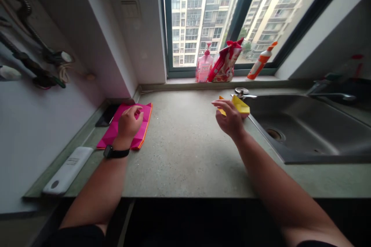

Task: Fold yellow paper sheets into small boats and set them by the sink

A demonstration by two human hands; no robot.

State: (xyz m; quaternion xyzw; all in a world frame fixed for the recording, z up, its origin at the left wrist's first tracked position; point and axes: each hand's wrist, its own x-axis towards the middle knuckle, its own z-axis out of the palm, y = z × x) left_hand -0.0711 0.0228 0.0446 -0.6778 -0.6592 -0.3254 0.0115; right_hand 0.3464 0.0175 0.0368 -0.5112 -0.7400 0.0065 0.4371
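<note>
Two hands work over a speckled stone desk (179,162). The left hand (129,122), curled nearly closed, presses on a folded pink origami paper (144,120) lying flat near the desk's left wall. The right hand (230,117) is raised, pinching a folded yellow origami paper (240,104) between fingers and thumb, just beside the rim of a steel sink (301,139).

This is a home kitchen. A stainless steel sink (304,135) is set into a stone bench (185,170) beside a window (203,19) overlooking apartment towers (197,11).
</note>
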